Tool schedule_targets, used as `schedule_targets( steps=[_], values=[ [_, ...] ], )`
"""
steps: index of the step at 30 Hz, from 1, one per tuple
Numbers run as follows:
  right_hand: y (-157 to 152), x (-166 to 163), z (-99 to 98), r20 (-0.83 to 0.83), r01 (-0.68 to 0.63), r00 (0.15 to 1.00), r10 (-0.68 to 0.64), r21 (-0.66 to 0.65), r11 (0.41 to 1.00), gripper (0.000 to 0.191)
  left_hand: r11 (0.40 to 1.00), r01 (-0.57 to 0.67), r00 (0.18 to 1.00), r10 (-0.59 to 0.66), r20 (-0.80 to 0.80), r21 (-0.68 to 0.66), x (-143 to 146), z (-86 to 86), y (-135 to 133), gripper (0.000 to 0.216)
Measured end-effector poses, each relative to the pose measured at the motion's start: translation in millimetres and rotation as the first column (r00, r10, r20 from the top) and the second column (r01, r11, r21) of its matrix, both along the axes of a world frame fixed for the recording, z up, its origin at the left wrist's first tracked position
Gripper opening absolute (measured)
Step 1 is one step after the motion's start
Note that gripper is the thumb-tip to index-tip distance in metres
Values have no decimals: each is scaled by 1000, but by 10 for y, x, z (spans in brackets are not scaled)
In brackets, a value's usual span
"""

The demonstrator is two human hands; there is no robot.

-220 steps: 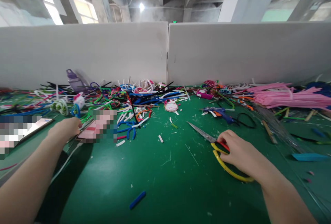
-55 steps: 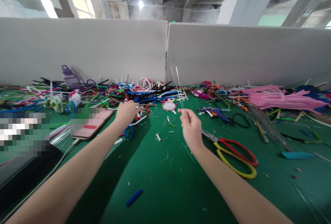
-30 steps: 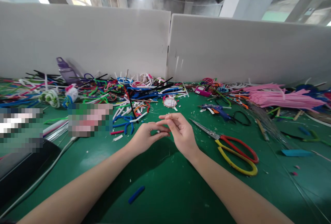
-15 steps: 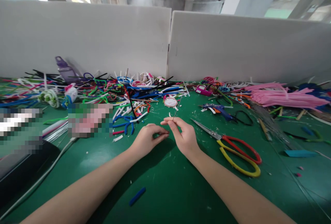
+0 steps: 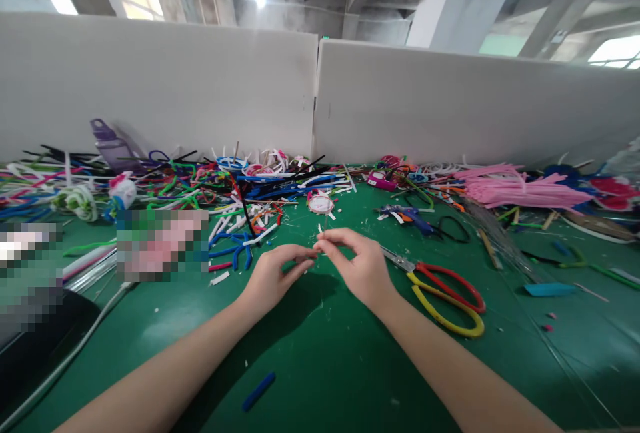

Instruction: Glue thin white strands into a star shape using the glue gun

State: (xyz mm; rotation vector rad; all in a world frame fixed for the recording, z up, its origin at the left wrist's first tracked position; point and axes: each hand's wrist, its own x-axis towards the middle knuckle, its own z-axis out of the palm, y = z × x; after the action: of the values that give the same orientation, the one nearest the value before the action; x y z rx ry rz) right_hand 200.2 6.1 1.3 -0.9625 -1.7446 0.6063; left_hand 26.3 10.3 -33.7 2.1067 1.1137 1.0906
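My left hand [image 5: 273, 276] and my right hand [image 5: 360, 266] meet fingertip to fingertip just above the green table [image 5: 320, 353]. Both pinch the same thin, pale wire [image 5: 324, 228], which is barely visible and sticks up a little from my right fingers. Red-and-yellow-handled scissors [image 5: 440, 293] lie on the mat just right of my right hand, blades pointing toward it.
A heap of coloured pipe-cleaner pieces [image 5: 240, 193] fills the back left. A pink bundle of sticks [image 5: 520, 188] lies at the back right, a blue glue gun [image 5: 405, 215] near the middle. A purple bottle [image 5: 113, 148] leans on the white partition [image 5: 315, 100]. A blue piece [image 5: 257, 390] lies near me.
My hands have stayed together at the middle of the table, shifting slightly. The view has turned a little to the right. The wire's upright end looks shorter than half a second ago.
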Motion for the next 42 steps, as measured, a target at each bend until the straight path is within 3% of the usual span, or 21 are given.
schedule_targets(
  steps=[3,6,8,11,14,16,19,22,26,28,31,36,38,40,42],
  values=[
    [-69,286,189,89,65,994,-59,-66,996,17,999,-42,999,42,25,-9,2,18,-9,22],
    [-170,603,266,375,194,913,-160,-52,980,16,994,-111,993,110,40,16,-11,47,-13,19],
    [-248,753,241,563,254,804,-191,-35,967,14,986,-163,986,161,46,25,-26,66,-16,18],
    [-370,818,153,798,381,568,-199,-41,924,18,972,-226,974,223,47,67,-51,82,-25,18],
    [-482,675,57,930,470,348,-119,-63,881,25,948,-238,971,236,35,210,-60,82,-43,15],
    [-550,478,-10,956,446,288,-49,-89,891,25,910,-203,978,209,21,362,-46,82,-71,13],
    [-647,119,-87,955,297,293,44,-135,945,22,804,-52,993,107,-58,593,7,97,-151,13],
    [-707,-106,-80,912,129,404,75,-137,982,22,683,76,990,36,-137,727,68,124,-251,16],
    [-641,27,10,878,217,476,-44,-68,974,23,586,149,983,-4,-182,796,94,152,-343,20],
    [-567,166,15,906,363,384,-179,30,931,24,569,158,982,-5,-188,807,88,155,-360,21],
    [-497,236,-37,948,464,241,-210,78,882,25,564,170,980,-7,-201,808,85,149,-364,20],
    [-549,58,-64,904,173,424,-62,-13,985,23,541,212,971,-24,-237,814,113,142,-373,17],
    [-557,54,-51,890,220,427,-162,72,973,23,533,219,969,-22,-246,817,126,142,-379,17],
    [-541,96,-46,892,353,355,-279,148,924,22,535,229,966,-24,-257,813,135,138,-383,16],
    [-526,130,-47,917,460,257,-304,160,873,22,538,238,964,-27,-266,809,138,130,-385,15]
  ],
)
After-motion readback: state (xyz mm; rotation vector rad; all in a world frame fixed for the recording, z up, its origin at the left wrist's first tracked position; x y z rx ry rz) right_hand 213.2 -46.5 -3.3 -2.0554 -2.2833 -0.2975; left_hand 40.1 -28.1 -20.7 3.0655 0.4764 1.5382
